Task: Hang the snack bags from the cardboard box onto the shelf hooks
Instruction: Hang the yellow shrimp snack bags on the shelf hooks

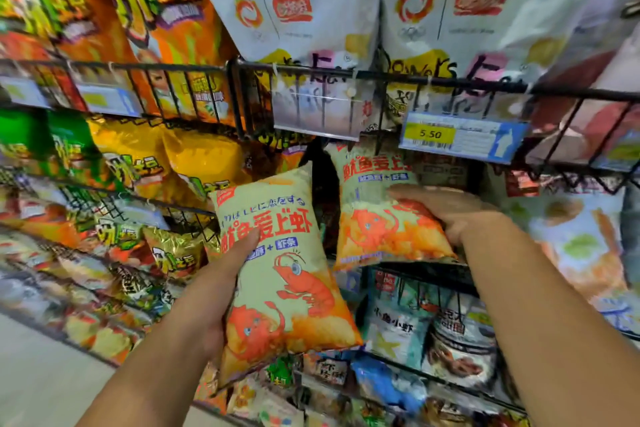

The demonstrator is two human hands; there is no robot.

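Note:
Two pale-yellow and orange snack bags with a red shrimp print are in front of the wire shelf. My left hand (221, 284) grips the nearer bag (280, 274) from its left side, thumb across the front, holding it tilted in mid-air. My right hand (446, 215) holds the second bag (377, 215) from its right side, at the mouth of the dark gap on the middle shelf level. That bag's top edge sits under the black wire rail (311, 74). No cardboard box is in view.
Black wire racks run across the view, packed with snack bags: orange and yellow ones at left, big white bags (294, 10) above, blue bags (394, 319) below. A 5.50 price tag (460, 137) hangs on the rail. Pale floor (45, 381) shows at lower left.

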